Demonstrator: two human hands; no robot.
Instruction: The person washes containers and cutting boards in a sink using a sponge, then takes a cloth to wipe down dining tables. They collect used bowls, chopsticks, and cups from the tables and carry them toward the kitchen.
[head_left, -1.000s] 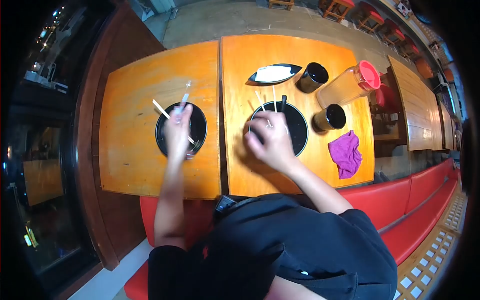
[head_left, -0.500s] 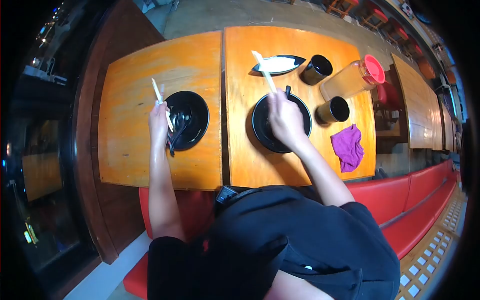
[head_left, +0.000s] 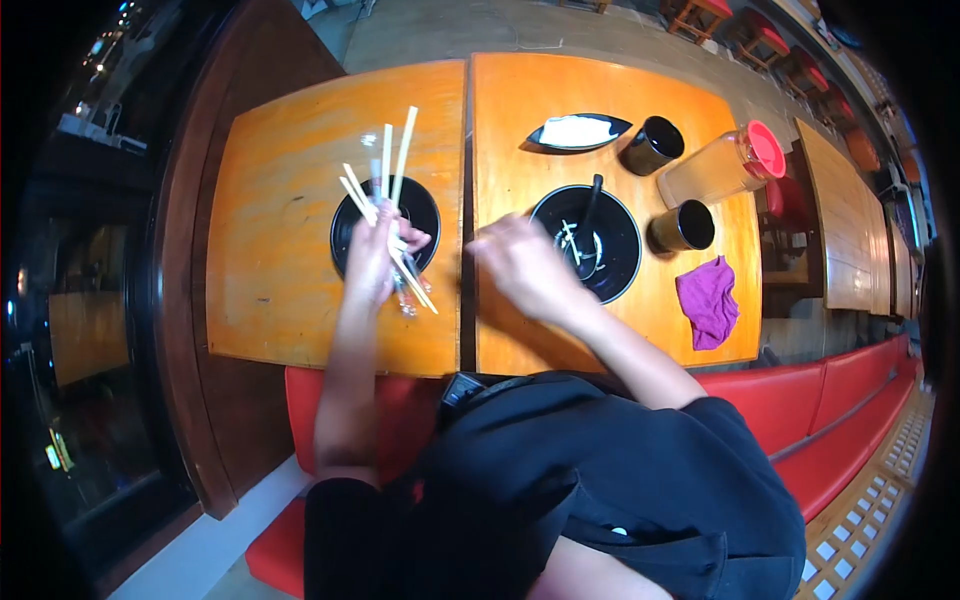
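Observation:
My left hand is closed around several pale wooden chopsticks, held with crinkled clear plastic. It hovers over the black bowl on the left and covers much of that bowl. My right hand is between the two bowls, at the near-left side of the black bowl on the right. Motion blurs its fingers, and no object shows in it. Inside the right bowl, a black spoon leans on the far rim among pale scraps.
Behind the right bowl lies a boat-shaped dish. Two dark cups flank a clear pitcher with a red lid. A purple cloth rests near the right edge. A gap divides the wooden tables; red bench seating runs along the near side.
The chopsticks from my right hand are now in my left hand with the others. My right hand has moved left off its bowl, uncovering the spoon. My left hand has moved right.

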